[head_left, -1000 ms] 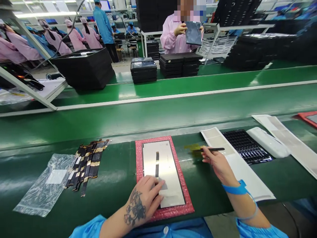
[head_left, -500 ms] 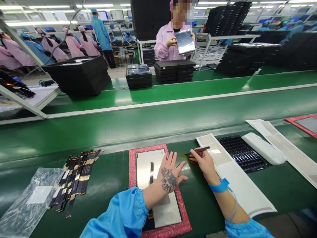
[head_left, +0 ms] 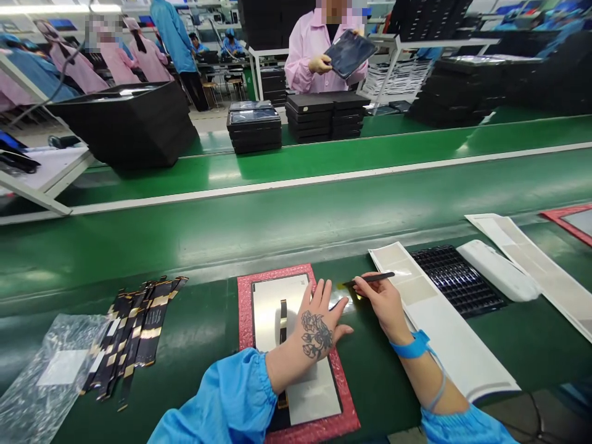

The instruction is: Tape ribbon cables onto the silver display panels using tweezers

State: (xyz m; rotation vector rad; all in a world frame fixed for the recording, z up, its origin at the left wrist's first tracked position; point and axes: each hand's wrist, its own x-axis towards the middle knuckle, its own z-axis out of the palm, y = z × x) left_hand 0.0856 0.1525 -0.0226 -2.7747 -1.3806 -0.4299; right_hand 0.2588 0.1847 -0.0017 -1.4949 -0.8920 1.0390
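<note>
My left hand (head_left: 319, 327) is spread with its fingers apart over the right side of a screen panel (head_left: 314, 398), palm down. The panel has a silvery back and lies on a pink bubble-wrap sheet (head_left: 245, 308). A dark flex cable (head_left: 283, 314) runs along the panel, partly hidden by my wrist. My right hand (head_left: 382, 302) pinches black tweezers (head_left: 377, 277), whose tips point left. At those tips is a small yellowish, see-through piece (head_left: 343, 285), close to my left fingertips; whether the tips grip it I cannot make out.
To the left lie several flex cables (head_left: 148, 333) and a clear plastic bag (head_left: 41, 394). White sheets (head_left: 439, 320), a black gridded tray (head_left: 456, 277) and a white padded bundle (head_left: 497, 268) are on the right. Across the green belt, a person in pink (head_left: 305, 55) handles a dark panel (head_left: 349, 54).
My view has tipped slightly downward. Both my hands keep nearly the same places over the table. The person opposite has turned and tilted the panel, so its dark side shows.
</note>
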